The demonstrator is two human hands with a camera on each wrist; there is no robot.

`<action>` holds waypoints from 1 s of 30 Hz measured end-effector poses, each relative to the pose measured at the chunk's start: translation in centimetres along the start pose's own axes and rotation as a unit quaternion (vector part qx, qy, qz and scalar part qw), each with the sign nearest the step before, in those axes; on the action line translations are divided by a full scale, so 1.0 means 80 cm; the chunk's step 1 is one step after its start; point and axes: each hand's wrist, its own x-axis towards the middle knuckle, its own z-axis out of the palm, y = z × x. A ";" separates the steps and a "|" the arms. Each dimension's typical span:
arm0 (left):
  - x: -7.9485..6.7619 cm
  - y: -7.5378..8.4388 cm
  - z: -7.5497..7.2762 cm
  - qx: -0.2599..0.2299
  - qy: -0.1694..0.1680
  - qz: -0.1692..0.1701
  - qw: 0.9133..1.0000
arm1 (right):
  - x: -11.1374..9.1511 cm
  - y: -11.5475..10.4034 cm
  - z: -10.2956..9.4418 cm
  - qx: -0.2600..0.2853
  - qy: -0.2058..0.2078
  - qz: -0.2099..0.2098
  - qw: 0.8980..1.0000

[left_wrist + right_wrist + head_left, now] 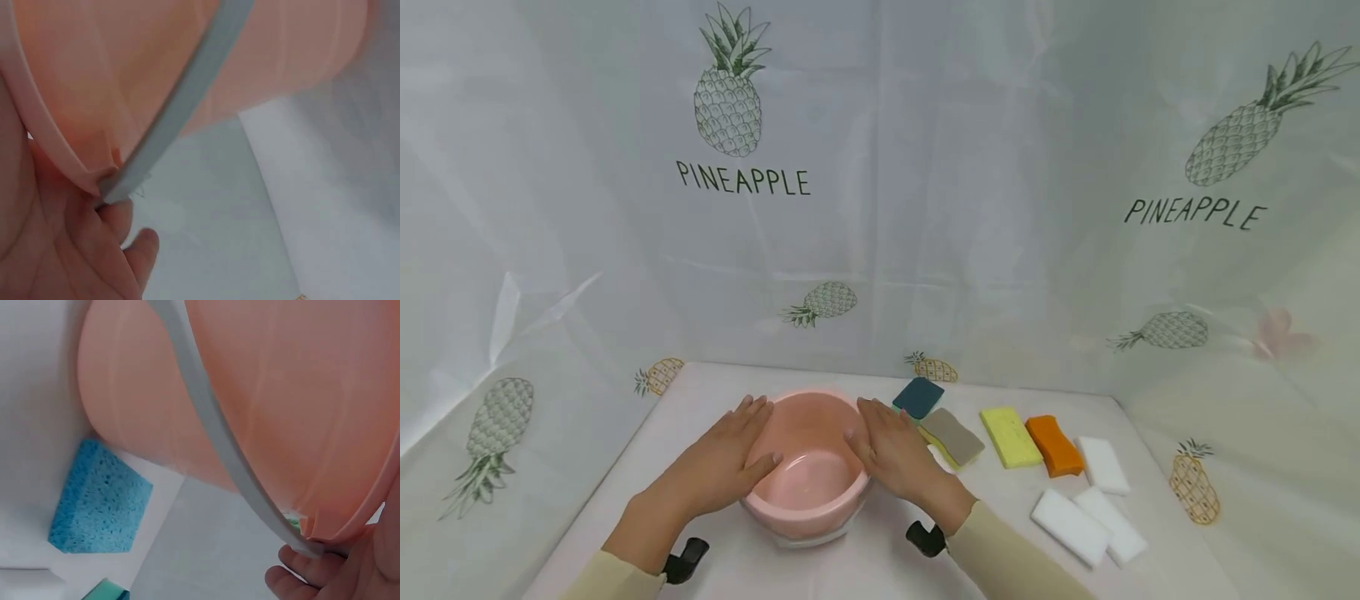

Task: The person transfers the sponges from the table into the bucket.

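A pink plastic bucket [805, 518] with a grey carrying handle [215, 422] stands upright on the table. My left hand [718, 462] grips its rim from the left, thumb over the edge inside and fingers along the outer wall. On the opposite side my right hand [901, 454] holds the rim in the same way. Both wrist views show the fingers at the handle's ends, just under the rim. The handle hangs down along the near side. Low beside the bucket, a blue sponge [103, 497] appears in the right wrist view.
Right of the bucket lie a dark-topped sponge [918, 397], a grey-and-yellow sponge [953, 437], a yellow sponge [1011, 437] and an orange sponge [1055, 446]. Several white sponge blocks [1070, 527] lie farther right. A pineapple-print sheet [955, 208] encloses the table.
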 end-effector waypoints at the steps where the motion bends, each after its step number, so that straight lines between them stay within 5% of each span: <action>1: -0.004 0.003 0.000 0.006 0.005 -0.007 1.000 | -0.005 -0.001 0.001 -0.001 0.002 0.001 1.000; 8: -0.033 0.018 0.003 0.010 0.028 -0.061 0.998 | -0.036 -0.009 0.006 0.009 0.021 0.005 1.000; 20: -0.053 0.022 0.006 -0.021 0.016 -0.048 0.999 | -0.085 -0.021 0.010 -0.006 0.080 -0.007 0.997; 25: -0.054 0.022 0.007 -0.022 0.019 -0.043 0.999 | -0.077 0.008 0.008 -0.029 0.121 0.014 0.992; 30: -0.055 0.022 0.009 -0.026 0.031 -0.040 0.998 | -0.054 0.046 0.020 -0.117 0.154 0.051 0.980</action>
